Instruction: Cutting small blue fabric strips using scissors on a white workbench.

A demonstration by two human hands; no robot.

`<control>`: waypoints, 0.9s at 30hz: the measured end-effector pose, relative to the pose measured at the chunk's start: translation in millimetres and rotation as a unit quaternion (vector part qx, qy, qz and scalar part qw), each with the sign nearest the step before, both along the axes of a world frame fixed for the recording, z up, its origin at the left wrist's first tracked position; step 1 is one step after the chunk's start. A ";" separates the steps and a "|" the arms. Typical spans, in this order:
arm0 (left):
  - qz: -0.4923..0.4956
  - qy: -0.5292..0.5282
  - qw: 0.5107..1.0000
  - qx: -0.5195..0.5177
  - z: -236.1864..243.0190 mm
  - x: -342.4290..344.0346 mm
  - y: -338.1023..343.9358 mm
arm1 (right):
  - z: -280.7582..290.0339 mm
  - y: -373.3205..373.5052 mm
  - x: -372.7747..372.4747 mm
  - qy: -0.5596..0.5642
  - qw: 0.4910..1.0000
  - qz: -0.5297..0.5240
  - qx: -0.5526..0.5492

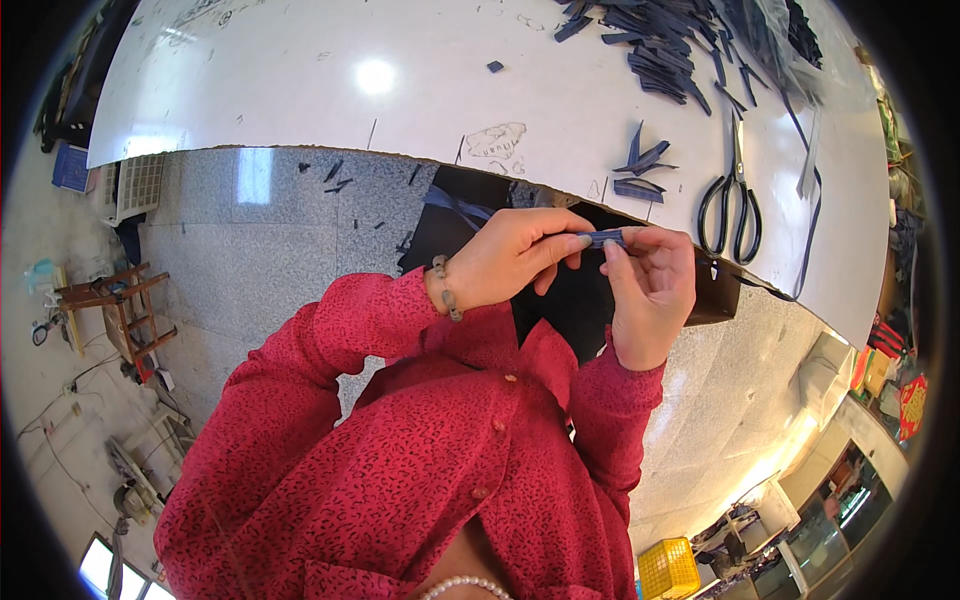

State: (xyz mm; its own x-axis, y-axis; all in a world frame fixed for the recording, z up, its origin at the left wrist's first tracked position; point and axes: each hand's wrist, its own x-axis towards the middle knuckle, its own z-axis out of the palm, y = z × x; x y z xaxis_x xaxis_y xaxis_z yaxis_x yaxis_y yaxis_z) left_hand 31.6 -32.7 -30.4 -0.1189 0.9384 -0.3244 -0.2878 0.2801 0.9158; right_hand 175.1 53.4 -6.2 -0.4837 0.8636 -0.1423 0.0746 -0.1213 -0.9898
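Note:
Between my two hands, just off the table's front edge, I pinch a short dark blue fabric strip (604, 238). My left hand (518, 250), with a beaded bracelet at the wrist, is closed on its left end. Thumb and fingers of my right hand (650, 285) grip the other end. A pair of black-handled scissors (738, 190) lies on the table to the right of my hands. Several loose dark strips (645, 165) rest on the table just beyond them. Another dark blue strip (455, 205) trails out behind my left hand.
The white table (290, 80) stretches across the far side, with a heap of dark strips (665, 55) and a clear plastic bag (800, 50) at its right. A long dark cord (815, 210) hangs over the edge. A wooden stool (125, 310) stands left, a yellow basket (668, 568) lower right.

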 end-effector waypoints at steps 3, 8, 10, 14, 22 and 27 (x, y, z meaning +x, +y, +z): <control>0.019 0.120 0.991 0.046 -1.7 2.7 -0.6 | -4.3 -1.0 -0.7 -0.012 0.999 -0.030 0.024; 0.041 0.333 0.933 0.131 -13.0 7.7 -1.5 | -10.0 -2.6 -1.5 0.000 0.994 -0.101 0.038; 0.035 0.344 0.931 0.116 -7.7 6.8 -1.9 | -13.0 -1.4 -0.5 0.007 0.994 -0.104 0.028; 0.076 0.207 0.974 0.059 -6.2 2.5 0.6 | -15.4 0.9 0.3 0.023 0.994 -0.110 0.002; 0.065 0.116 0.991 -0.006 -2.0 -17.2 4.9 | -19.1 4.5 0.8 0.027 0.993 -0.115 0.001; 0.024 0.152 0.986 -0.067 7.6 -25.2 11.6 | -24.5 7.1 2.2 0.022 0.992 -0.125 -0.007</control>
